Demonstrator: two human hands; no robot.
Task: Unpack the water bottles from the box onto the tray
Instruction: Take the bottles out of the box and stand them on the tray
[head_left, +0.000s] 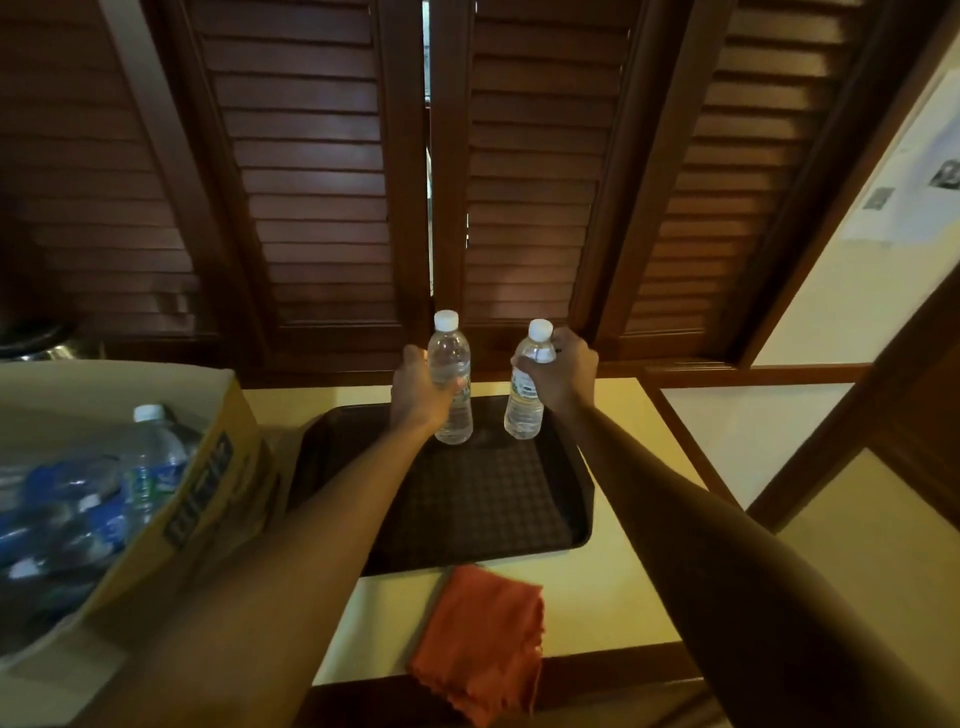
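Observation:
Two clear water bottles with white caps stand upright at the far end of the dark brown tray (483, 509). My left hand (418, 392) is wrapped around the left bottle (451, 364) at its middle. My right hand (563, 371) grips the right bottle (527, 400) near its shoulder. Both bottle bases appear to touch the tray surface. At the left, the open yellow cardboard box (208, 483) holds several more bottles (145, 467) with blue labels, partly blurred.
An orange folded cloth (483, 639) lies on the cream tabletop (618, 587) just in front of the tray, overhanging the near edge. Dark wooden louvred shutters (322, 208) rise right behind the table. A wooden frame and cream wall stand to the right.

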